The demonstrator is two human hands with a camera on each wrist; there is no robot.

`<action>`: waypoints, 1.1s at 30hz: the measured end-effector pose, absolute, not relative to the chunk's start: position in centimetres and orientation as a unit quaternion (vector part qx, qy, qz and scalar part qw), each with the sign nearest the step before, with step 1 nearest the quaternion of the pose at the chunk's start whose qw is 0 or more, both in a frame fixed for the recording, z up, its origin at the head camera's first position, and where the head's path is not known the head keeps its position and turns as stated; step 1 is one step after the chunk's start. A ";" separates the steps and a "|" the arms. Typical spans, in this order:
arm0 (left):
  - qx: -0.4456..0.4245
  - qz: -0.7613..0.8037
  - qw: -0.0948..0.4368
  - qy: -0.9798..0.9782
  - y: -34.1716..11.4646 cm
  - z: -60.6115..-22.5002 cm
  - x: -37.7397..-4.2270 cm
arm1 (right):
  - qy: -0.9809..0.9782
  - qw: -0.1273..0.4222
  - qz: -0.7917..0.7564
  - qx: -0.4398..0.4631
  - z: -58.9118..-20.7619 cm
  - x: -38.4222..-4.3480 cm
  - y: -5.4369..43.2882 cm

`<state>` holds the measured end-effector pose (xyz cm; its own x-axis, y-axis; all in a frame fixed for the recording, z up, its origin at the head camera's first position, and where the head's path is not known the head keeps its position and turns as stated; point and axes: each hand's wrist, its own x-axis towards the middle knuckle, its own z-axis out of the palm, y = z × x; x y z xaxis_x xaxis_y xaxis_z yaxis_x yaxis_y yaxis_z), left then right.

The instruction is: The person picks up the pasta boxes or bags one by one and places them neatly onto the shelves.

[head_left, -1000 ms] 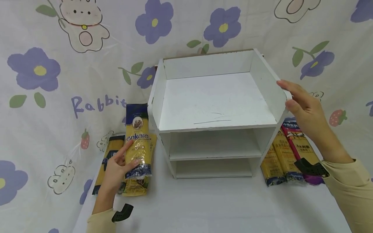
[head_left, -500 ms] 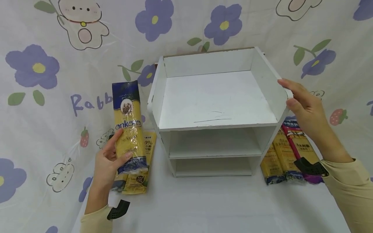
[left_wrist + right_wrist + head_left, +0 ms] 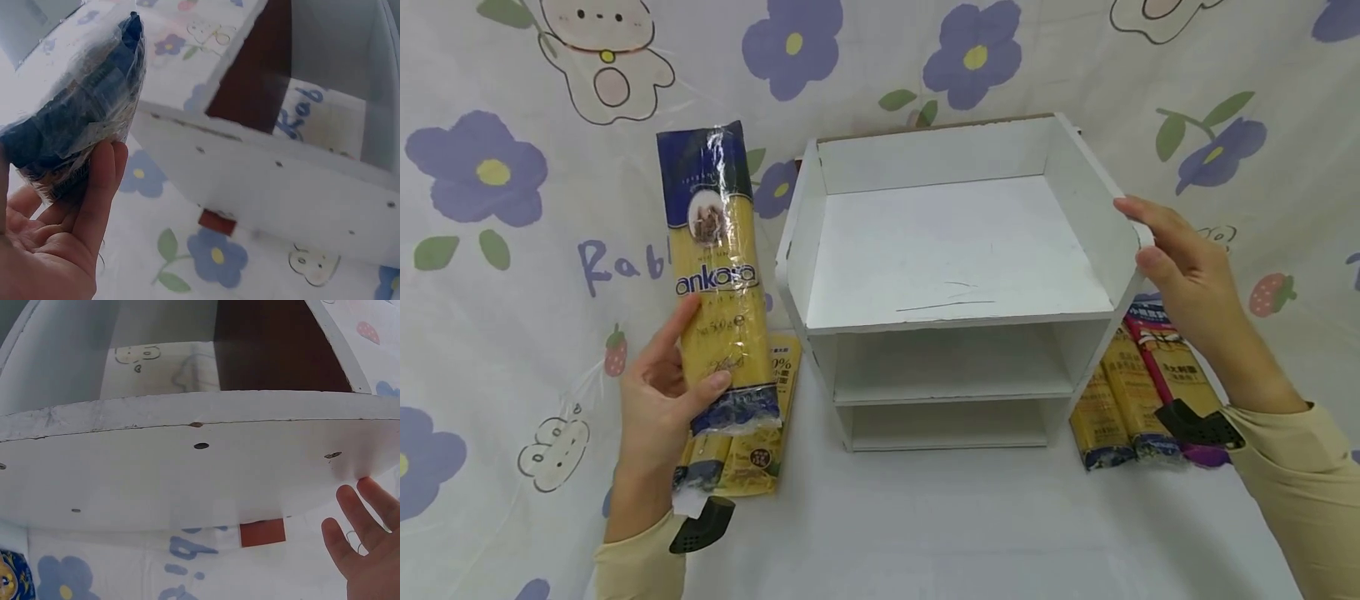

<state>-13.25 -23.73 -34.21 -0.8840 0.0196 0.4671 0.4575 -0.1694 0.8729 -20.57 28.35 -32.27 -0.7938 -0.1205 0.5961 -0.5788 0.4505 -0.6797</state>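
Note:
My left hand [image 3: 655,404] holds a yellow and blue "ankara" spaghetti pack [image 3: 718,312] up at the left of the white shelf unit [image 3: 962,258]. Its thumb lies across the front of the pack near the lower end, with the fingers at the left edge and behind. In the left wrist view, the crinkled blue end of the pack [image 3: 81,106] shows above the fingers. My right hand [image 3: 1198,287] rests on the upper front corner of the unit's right side. Seen from the right wrist, its straight, spread fingers [image 3: 356,515] lie at the outer side panel [image 3: 144,481].
Several yellow pasta packs [image 3: 760,458] lie left of the unit, partly behind the held one. More packs [image 3: 1120,392] lie at its right, one with a pink edge. A flower-patterned cloth [image 3: 865,50] hangs behind the white table [image 3: 940,525].
The left hand has lifted the spaghetti pack up and to the left, off the other packs and nearer the camera. The right hand has stayed at the unit's corner.

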 end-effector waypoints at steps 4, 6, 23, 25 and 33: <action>-0.210 -0.747 0.155 -0.611 -22.6 -32.9 -12.8 | -0.815 0.245 0.478 0.218 -32.2 -20.7 28.4; -0.231 -0.751 0.158 -0.598 -21.9 -32.5 -12.7 | -0.816 0.247 0.476 0.218 -32.1 -20.7 28.5; -0.252 -0.714 0.099 -0.646 -16.4 -33.9 -12.2 | -0.819 0.239 0.479 0.208 -32.2 -20.8 28.4; -0.253 -0.710 0.092 -0.651 -16.0 -34.5 -12.2 | -0.817 0.239 0.482 0.207 -32.3 -20.8 28.4; -0.263 -0.703 0.086 -0.655 -15.2 -36.8 -12.3 | -0.814 0.242 0.481 0.217 -32.5 -20.8 28.4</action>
